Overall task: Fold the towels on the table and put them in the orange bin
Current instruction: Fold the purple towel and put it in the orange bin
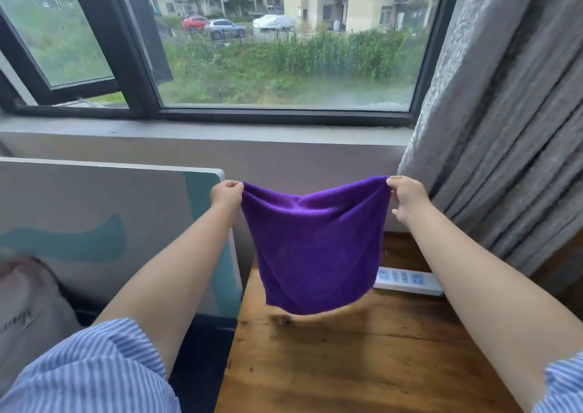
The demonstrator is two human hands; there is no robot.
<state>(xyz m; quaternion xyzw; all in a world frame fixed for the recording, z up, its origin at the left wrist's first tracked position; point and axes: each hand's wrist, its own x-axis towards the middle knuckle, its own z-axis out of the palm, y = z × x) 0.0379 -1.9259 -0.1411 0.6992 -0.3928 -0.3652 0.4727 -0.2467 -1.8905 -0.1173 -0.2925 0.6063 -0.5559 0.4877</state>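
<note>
Nearest the camera, two blue-and-white striped sleeves are cut off by the lower edge, the right one showing only as a corner at the frame's side. Left of the left forearm lies a pale bag or cushion with dark script on it, too blurred and skewed to read.

Beneath both forearms runs the wooden table, its near end cut off by the bottom of the frame. Under the right forearm, on the table, sits a white power strip with blue-marked sockets; its left end is hidden behind the cloth and its markings are too small to read.

The purple towel hangs in the air between the two hands, clear of the table, its lower hem blurred. The left hand pinches the towel's top left corner with curled fingers. The right hand grips the top right corner, thumb and fingers closed round the edge. The top edge sags slightly between them.

Left of the left hand stands a white board with teal shapes. Right of the right hand hangs a grey curtain. Beyond the hands are the sill and a dark-framed window. The orange bin does not show.
</note>
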